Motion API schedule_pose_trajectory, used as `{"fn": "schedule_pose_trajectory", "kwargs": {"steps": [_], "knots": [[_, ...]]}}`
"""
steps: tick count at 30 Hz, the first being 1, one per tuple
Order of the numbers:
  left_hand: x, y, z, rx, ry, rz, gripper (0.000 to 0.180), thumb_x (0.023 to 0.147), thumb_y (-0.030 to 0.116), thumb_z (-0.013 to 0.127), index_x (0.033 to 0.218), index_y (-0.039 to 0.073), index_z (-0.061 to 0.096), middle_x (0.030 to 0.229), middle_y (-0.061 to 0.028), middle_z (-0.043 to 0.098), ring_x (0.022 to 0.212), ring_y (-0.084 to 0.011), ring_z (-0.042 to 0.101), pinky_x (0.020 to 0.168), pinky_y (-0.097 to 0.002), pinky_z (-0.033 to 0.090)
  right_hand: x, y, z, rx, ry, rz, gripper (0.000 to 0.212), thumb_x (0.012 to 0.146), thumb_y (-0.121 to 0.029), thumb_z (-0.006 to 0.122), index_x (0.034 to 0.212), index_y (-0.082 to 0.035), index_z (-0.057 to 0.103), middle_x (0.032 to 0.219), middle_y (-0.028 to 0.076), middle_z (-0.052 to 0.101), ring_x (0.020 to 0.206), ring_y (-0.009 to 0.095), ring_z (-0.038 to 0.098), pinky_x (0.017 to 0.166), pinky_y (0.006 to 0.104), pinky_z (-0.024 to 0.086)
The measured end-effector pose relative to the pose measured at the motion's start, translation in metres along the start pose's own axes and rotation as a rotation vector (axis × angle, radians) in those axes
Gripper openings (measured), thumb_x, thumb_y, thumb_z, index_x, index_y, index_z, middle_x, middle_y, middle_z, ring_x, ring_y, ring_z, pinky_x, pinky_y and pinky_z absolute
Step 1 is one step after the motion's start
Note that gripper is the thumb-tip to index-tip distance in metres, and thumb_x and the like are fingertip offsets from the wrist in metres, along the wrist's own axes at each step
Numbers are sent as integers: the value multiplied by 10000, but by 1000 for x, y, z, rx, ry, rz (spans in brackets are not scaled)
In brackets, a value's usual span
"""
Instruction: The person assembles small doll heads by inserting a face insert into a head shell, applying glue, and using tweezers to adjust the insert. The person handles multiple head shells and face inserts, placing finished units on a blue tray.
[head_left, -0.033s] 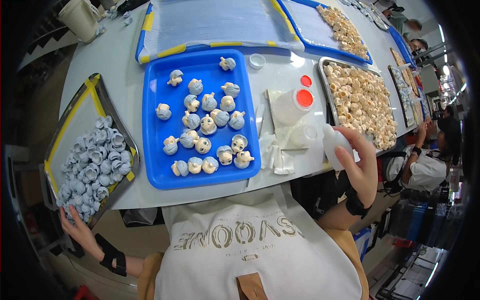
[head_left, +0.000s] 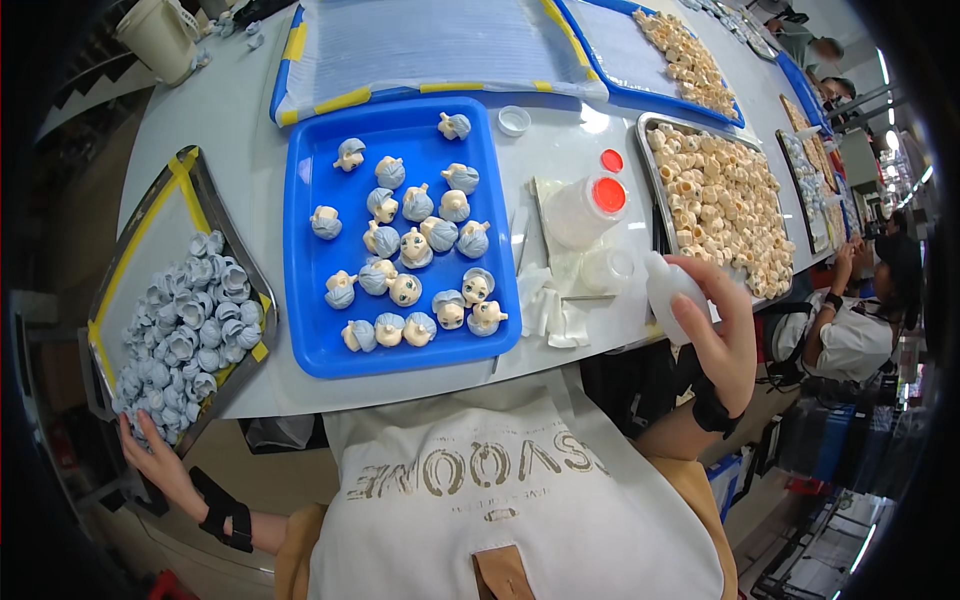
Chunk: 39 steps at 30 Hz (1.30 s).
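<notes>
My right hand (head_left: 722, 330) is wrapped round a small white squeeze bottle (head_left: 668, 295), held near the table's front edge beside the tray of beige pieces. At the lower left, my left hand (head_left: 155, 462) lies at the near corner of a dark tray (head_left: 180, 180) edged with yellow tape. Its fingers are stretched out and apart, against the near edge of a heap of pale grey-blue hollow hair pieces (head_left: 180, 345). Between my hands stands a blue tray (head_left: 320, 270) with several doll heads (head_left: 415, 248) in it, wearing grey-blue hair.
A metal tray (head_left: 648, 150) holds beige hollow head pieces (head_left: 715, 200). Near it stand a translucent jar with a red lid (head_left: 608, 195), an open clear cup (head_left: 607, 270) and crumpled white tissue (head_left: 560, 318). Larger lined trays (head_left: 440, 50) lie behind. Another person (head_left: 870, 320) sits at the right.
</notes>
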<state>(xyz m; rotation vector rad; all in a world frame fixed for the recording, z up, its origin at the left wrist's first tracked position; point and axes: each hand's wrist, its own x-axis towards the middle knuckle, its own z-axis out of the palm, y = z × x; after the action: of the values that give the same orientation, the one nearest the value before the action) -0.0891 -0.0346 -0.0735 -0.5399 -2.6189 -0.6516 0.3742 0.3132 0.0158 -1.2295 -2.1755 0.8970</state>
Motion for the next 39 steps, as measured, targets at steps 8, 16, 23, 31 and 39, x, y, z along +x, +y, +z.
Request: {"fn": "schedule_pose_trajectory", "kwargs": {"steps": [8,16,23,31,39], "knots": [[0,-1,1,-12,1,-2,484,909,352,514,1247,8,473,1256,-200,455,1184,-310,395,976,-380,306,-9,-4,-6,-75,-23,41,281,787,-113,553,1035,9,598,825,137,637,732,200,619,682,278,466],[1,-2,0,-15,1,1,481,910,348,514,1246,7,474,1252,-200,458,1184,-309,393,981,-382,302,-9,0,-7,-55,-34,54,286,781,-130,561,1023,15,607,810,143,641,717,198,623,662,284,472],[-1,3,2,-41,25,-34,492,897,357,534,1245,14,479,1245,-197,464,1185,-304,395,980,-382,304,-9,1,-8,-41,-38,49,287,775,-121,564,1022,19,607,796,144,641,709,193,623,656,280,472],[0,2,4,-18,152,-45,440,856,352,601,1165,41,559,1182,-171,504,1088,-281,472,913,-363,365,-10,0,-8,-51,-49,57,290,766,-111,563,1020,23,607,800,142,640,719,192,623,664,281,473],[-4,4,12,15,367,-87,460,822,379,642,1154,67,575,1064,-175,519,951,-289,507,794,-350,437,-8,1,-7,-36,-20,43,289,762,-102,559,1017,26,605,827,139,641,735,189,617,682,281,470]]}}
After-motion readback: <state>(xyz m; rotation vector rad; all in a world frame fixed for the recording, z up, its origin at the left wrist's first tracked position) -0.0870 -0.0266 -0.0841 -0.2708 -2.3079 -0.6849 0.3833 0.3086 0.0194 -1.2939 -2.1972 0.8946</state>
